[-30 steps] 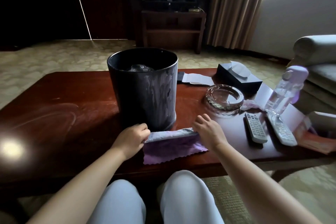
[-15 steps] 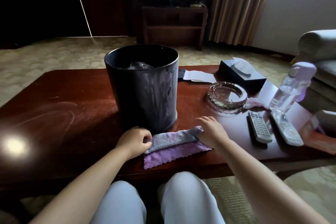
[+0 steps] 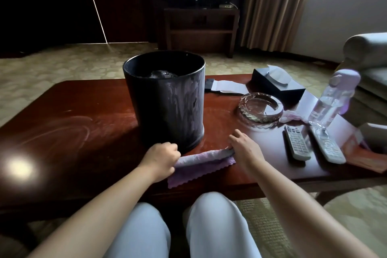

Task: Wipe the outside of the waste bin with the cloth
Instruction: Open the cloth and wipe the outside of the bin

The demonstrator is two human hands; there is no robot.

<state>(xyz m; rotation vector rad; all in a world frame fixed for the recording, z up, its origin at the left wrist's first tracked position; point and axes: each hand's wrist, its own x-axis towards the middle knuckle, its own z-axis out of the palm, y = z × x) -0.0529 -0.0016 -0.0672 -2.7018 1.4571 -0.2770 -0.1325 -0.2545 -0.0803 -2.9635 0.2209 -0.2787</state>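
A black round waste bin (image 3: 167, 102) stands upright on the dark red table (image 3: 62, 123), its side streaked with pale smears and a clear crumpled thing inside. In front of it lies a purple cloth (image 3: 201, 163), partly rolled along its far edge, flat at the near edge. My left hand (image 3: 161, 158) grips the roll's left end with curled fingers, close to the bin's base. At the right end, my right hand (image 3: 245, 148) pinches the roll, its other fingers lying on the table.
Right of the bin sit a glass ashtray (image 3: 260, 109), a dark tissue box (image 3: 276, 86), a clear bottle with a lilac cap (image 3: 330, 100) and two remotes (image 3: 296, 145). Papers lie behind the bin. An armchair (image 3: 366, 58) is at the far right.
The cloth's far edge has been rolled tighter toward me, and both hands shifted slightly with it. The bin has not moved.
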